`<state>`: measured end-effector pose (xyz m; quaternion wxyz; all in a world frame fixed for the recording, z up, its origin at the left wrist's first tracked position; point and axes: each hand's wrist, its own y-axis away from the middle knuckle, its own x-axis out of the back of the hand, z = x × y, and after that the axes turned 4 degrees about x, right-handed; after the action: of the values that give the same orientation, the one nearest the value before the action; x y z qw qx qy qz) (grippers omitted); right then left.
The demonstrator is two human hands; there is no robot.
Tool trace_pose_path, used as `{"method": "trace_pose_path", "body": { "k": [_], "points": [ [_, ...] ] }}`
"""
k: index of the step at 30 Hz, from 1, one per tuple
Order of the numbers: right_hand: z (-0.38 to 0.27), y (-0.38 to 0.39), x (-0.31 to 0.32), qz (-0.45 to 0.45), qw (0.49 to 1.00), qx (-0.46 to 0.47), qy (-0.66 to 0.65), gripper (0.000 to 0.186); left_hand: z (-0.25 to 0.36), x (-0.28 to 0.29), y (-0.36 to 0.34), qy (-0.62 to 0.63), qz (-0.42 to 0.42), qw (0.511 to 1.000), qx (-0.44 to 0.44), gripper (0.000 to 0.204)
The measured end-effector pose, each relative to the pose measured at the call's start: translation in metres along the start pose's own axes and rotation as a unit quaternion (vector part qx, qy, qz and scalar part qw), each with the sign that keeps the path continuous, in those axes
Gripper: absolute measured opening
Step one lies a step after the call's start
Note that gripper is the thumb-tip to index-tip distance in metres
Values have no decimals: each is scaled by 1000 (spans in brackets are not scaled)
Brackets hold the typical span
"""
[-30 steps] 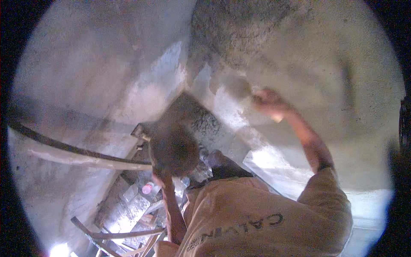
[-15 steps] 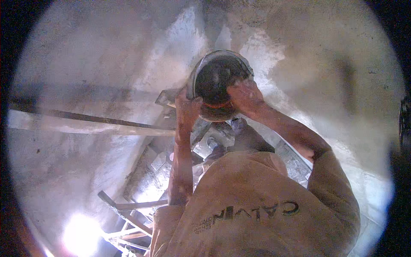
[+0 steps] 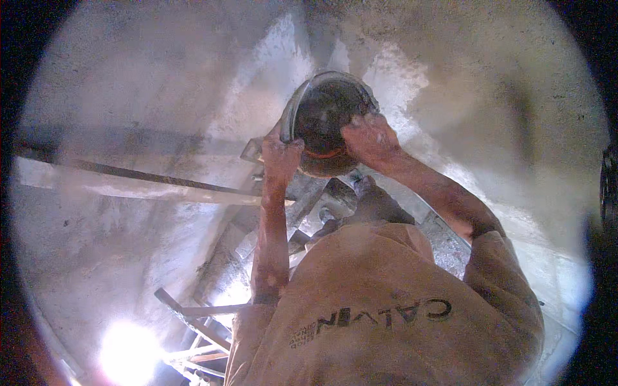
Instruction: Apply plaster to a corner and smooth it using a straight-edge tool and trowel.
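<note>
Out in front of me, at arm's length, I hold a round, dark, bucket-like vessel point(image 3: 322, 119) with a pale grey rim and an orange-brown band at its lower edge. Its dark side faces me; I cannot make out what it holds, if anything. My left hand point(image 3: 282, 156) is closed on the left edge, with the thumb over the rim. On the right side my right hand point(image 3: 372, 138) is closed against the vessel, its knuckles toward me. Both bare forearms reach up to it, dusty in places.
Stained, pale plaster-like walls point(image 3: 161, 83) surround me. A long dark-edged strip point(image 3: 161, 182) runs in from the left toward my left forearm. Lower left stand a frame of thin bars point(image 3: 199, 331) and a glaring lamp point(image 3: 131, 352). A dark shoe point(image 3: 380, 202) shows below the vessel.
The vessel has shifted slightly up and its lower part shows less. Both hands keep their hold. The strip on the left and the frame of bars sit a little differently in the picture.
</note>
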<state>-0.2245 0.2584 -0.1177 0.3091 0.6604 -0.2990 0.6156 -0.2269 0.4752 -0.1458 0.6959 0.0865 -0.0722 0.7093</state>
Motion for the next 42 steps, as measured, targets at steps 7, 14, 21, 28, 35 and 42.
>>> {"method": "trace_pose_path", "body": {
  "k": [7,14,21,28,35,42],
  "points": [
    [31,6,-52,77,994,80,-13,18,9,-23,6,-62,148,985,63,41],
    [47,-30,-149,258,877,124,-386,23,-33,-33,1,-16,199,979,29,46],
    [15,0,104,32,992,-19,-119,26,-93,-14,24,69,252,962,79,45],
    [63,-32,4,19,994,83,-65,36,-114,-4,14,191,318,928,21,23],
    [0,-23,35,-140,964,-13,-228,23,-93,-27,1,225,379,897,-39,35],
    [25,-66,13,-173,981,88,31,22,-78,-12,4,69,370,926,34,33]
  ]
}}
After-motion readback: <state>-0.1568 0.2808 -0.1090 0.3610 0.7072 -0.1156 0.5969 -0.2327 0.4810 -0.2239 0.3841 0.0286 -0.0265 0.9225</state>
